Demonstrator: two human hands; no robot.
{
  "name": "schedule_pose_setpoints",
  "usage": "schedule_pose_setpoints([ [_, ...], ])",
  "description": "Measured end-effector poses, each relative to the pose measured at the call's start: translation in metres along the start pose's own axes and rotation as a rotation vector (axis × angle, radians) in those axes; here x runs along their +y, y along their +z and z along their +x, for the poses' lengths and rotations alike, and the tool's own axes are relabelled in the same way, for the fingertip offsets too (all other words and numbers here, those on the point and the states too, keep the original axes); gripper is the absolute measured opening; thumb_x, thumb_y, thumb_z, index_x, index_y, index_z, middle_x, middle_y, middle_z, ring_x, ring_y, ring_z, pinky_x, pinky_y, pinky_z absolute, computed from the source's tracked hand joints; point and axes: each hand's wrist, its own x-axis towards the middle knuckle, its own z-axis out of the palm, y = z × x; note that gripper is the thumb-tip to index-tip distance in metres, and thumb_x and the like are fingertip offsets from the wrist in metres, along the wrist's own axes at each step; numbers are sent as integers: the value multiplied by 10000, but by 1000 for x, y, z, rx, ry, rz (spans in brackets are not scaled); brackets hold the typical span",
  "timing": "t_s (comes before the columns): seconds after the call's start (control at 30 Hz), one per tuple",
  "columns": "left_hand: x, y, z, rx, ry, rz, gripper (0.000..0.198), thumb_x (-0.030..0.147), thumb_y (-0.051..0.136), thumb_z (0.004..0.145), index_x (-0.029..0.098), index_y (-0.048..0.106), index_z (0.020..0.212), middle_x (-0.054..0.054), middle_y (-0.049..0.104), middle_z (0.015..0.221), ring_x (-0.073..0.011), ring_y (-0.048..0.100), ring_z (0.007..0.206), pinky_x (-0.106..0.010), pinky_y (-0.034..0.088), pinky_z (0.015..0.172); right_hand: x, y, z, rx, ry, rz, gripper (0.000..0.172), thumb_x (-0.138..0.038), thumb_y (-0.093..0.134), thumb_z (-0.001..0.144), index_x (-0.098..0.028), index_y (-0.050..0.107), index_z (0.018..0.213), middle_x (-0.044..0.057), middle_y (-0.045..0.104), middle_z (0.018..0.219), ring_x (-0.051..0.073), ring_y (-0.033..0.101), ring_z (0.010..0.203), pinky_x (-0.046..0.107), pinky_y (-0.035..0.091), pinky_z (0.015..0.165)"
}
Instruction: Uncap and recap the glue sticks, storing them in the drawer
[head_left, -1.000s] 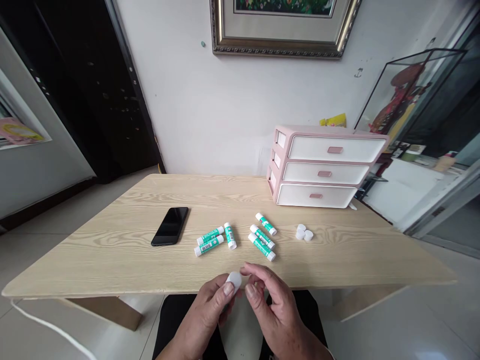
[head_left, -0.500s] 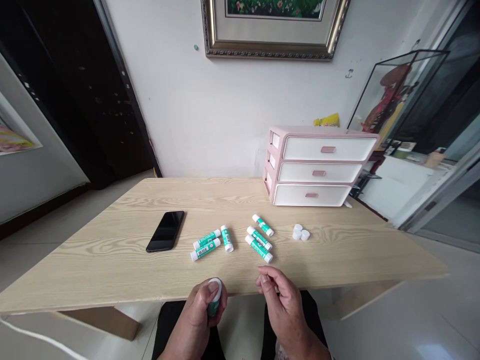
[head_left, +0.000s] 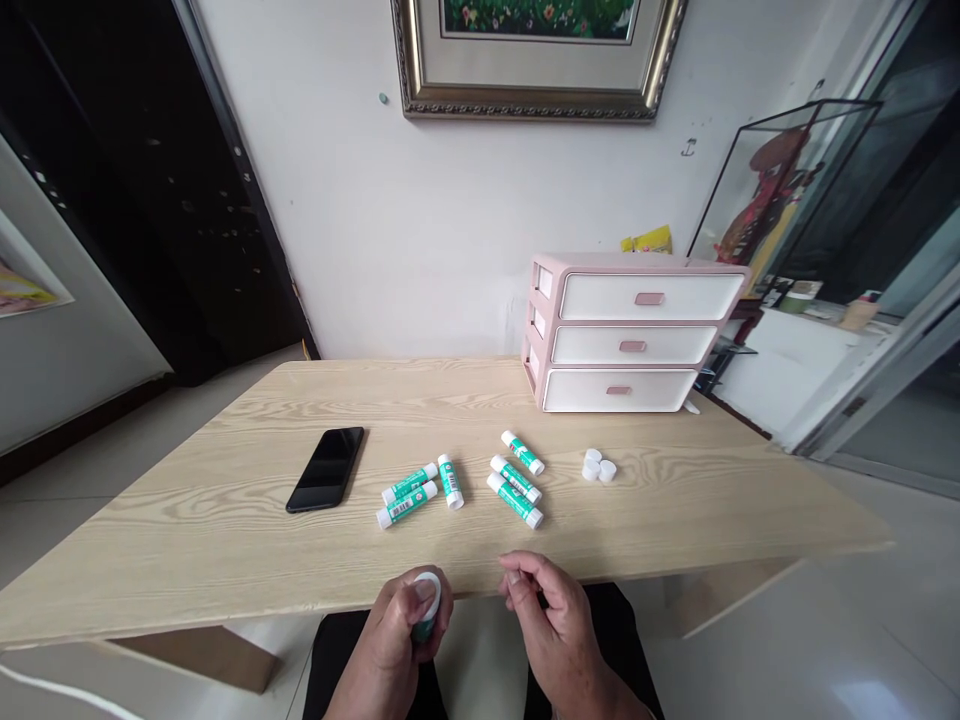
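My left hand [head_left: 390,630] is shut on a green-and-white glue stick [head_left: 424,606], held upright just below the table's near edge, with its white end showing above my thumb. My right hand [head_left: 551,625] is to the right of it, with its fingers curled together and nothing visible in them. Beyond my hands, several glue sticks lie on the wooden table [head_left: 225,545] in two loose groups, the nearest [head_left: 514,500] a short way above my right hand. Three small white caps [head_left: 597,466] stand together farther right.
A black smartphone [head_left: 325,470] lies face up left of the glue sticks. A pink-and-white three-drawer organizer [head_left: 619,335] stands at the table's back right, against the wall. The table's near edge runs just behind my hands.
My hands have come apart, and my right hand has moved right, away from the left. My left hand now holds the glue stick upright, with its green body showing below my fingers.
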Motion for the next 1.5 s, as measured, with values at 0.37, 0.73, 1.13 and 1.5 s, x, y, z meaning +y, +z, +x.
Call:
schedule_pose_setpoints([
  [0.37,-9,11,8,93,-148,-201,518,682,445,932,193,573,815,20,483,680,-118,408,576,-234,345,491,-41,8,8,-211,-177,-208,242,-234,610,938,-245,629,1179,67,715,1060,204,686,953,312,580,838],
  [0.73,11,20,10,153,-79,-13,704,710,507,906,233,481,1424,-94,660,1138,-278,598,1093,-389,507,917,-47,31,16,-242,-103,-369,137,-286,593,978,-240,594,1108,69,694,1021,241,659,961,387,543,855],
  [1.13,6,-18,20,363,193,392,563,588,526,946,236,547,1385,-92,681,1080,-269,606,993,-386,469,884,-57,21,130,-127,-120,-881,178,-282,550,980,-181,662,1075,98,741,959,253,664,925,340,428,830],
  [1.5,2,-33,29,373,136,371,411,581,605,910,202,753,964,-16,629,757,-215,583,772,-286,444,726,-24,58,156,-308,-187,-1130,123,-222,554,959,-158,656,939,137,720,880,283,618,981,388,333,890],
])
